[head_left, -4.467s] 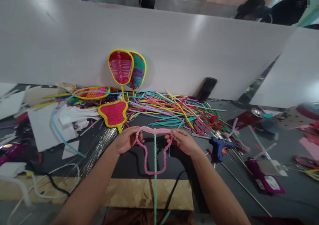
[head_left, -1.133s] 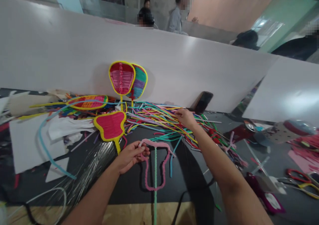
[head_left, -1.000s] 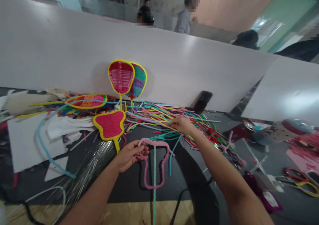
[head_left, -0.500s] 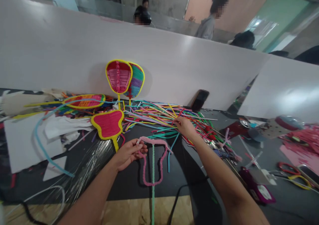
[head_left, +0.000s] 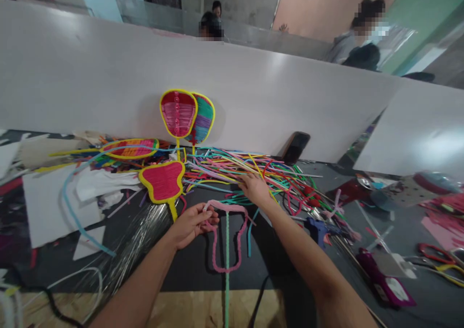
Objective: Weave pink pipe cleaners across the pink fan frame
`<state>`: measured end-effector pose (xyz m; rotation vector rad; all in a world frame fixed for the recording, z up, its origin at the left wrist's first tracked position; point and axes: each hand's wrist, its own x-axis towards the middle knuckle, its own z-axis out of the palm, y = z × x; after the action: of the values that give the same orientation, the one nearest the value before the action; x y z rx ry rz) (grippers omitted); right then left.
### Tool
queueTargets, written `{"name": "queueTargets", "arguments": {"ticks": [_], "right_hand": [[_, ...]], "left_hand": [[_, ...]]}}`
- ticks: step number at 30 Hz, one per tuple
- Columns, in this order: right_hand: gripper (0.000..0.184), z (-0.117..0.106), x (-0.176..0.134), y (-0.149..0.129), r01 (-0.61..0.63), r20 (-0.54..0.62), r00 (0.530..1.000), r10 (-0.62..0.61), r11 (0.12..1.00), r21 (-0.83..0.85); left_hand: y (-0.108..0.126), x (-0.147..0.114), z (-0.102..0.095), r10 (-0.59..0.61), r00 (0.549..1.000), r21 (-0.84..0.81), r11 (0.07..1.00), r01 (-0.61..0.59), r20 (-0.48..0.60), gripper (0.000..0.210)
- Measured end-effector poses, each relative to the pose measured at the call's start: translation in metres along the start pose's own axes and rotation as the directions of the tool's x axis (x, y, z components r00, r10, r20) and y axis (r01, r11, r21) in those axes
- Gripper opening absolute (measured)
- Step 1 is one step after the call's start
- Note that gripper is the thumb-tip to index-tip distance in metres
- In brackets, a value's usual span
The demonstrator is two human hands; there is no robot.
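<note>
My left hand (head_left: 195, 224) is closed on the upper left corner of a pink pipe-cleaner frame (head_left: 238, 246), between thumb and fingers. A pale green twisted pipe-cleaner stem (head_left: 227, 289) runs down the frame's middle and out below it. Further back, my right hand (head_left: 254, 188) rests over a heap of loose, many-coloured pipe cleaners (head_left: 217, 166), its fingers stretched and slightly apart. Whether its fingertips touch a single strand is hard to see. Just left of the frame lies a fan with a yellow edge and red filling (head_left: 162, 182).
Two yellow-edged fans (head_left: 179, 114) lean on the white partition beside a phone (head_left: 295, 146). Silver tinsel strands (head_left: 134, 250) and white paper (head_left: 54, 212) lie at left. A blue glue gun (head_left: 317, 229), a purple box (head_left: 384, 277) and scissors (head_left: 442, 260) are at right. People are beyond the partition.
My right hand has shifted left over the heap and its fingers have spread. A blue glue gun shows more fully beside my right forearm. My left hand keeps its hold on the frame.
</note>
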<state>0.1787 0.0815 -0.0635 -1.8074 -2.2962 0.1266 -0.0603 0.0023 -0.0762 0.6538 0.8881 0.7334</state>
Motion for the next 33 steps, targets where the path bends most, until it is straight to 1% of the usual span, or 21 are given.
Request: {"name": "queueTargets", "arguments": {"ticks": [3,7,10,12,15,18,21,24,27,29,31,32,33], "right_hand": [[0.029,-0.004,0.01,-0.01,0.039,-0.009,0.999,-0.039,0.999,0.021],[0.029,0.001,0.04,-0.042,0.108,0.011,0.994,-0.109,0.991,0.073],[0.025,0.01,0.059,-0.064,0.085,0.021,0.996,-0.088,0.989,0.122],[0.02,0.014,0.065,-0.069,0.047,0.027,0.998,-0.052,0.984,0.171],[0.016,0.009,0.071,-0.059,0.009,0.022,1.0,-0.016,0.958,0.287],[0.021,-0.01,0.077,-0.036,-0.002,-0.008,1.0,0.006,0.897,0.442],[0.031,-0.037,0.082,-0.014,-0.007,-0.063,0.996,0.055,0.802,0.597],[0.036,-0.064,0.08,-0.004,0.025,-0.129,0.987,0.095,0.701,0.713],[0.037,-0.087,0.071,0.002,0.057,-0.165,0.979,0.121,0.615,0.786],[0.036,-0.102,0.063,0.007,0.092,-0.191,0.972,0.134,0.533,0.841],[0.036,-0.117,0.055,0.017,0.154,-0.252,0.953,0.167,0.449,0.88],[0.036,-0.123,0.052,0.024,0.183,-0.291,0.937,0.193,0.438,0.88],[0.035,-0.129,0.048,0.032,0.199,-0.328,0.919,0.22,0.458,0.866]], "left_hand": [[0.0,0.0,0.001,0.002,1.0,-0.014,1.0,-0.002,0.0,0.022],[0.001,-0.001,0.002,-0.001,1.0,-0.028,1.0,0.0,-0.013,0.025],[0.0,-0.002,0.001,0.006,1.0,-0.029,1.0,-0.006,-0.011,0.026],[-0.001,-0.002,0.0,0.01,1.0,-0.028,1.0,-0.01,-0.004,0.027],[-0.002,-0.002,-0.001,0.018,1.0,-0.028,0.999,-0.018,0.008,0.027],[-0.003,-0.001,-0.001,0.019,1.0,-0.026,0.999,-0.019,0.013,0.027],[-0.001,-0.001,0.0,0.009,1.0,-0.024,1.0,-0.009,-0.004,0.028],[0.001,-0.001,0.002,0.002,1.0,-0.023,1.0,-0.003,-0.018,0.028],[0.002,-0.002,0.003,0.011,1.0,-0.021,1.0,-0.011,-0.005,0.023],[0.003,-0.003,0.004,0.017,1.0,-0.009,1.0,-0.017,-0.008,0.02],[0.005,-0.004,0.005,0.02,1.0,0.007,1.0,-0.02,-0.022,0.017],[0.005,-0.004,0.006,0.02,0.999,0.012,1.0,-0.019,-0.029,0.016],[0.006,-0.004,0.007,0.018,0.999,0.017,1.0,-0.017,-0.033,0.015]]}}
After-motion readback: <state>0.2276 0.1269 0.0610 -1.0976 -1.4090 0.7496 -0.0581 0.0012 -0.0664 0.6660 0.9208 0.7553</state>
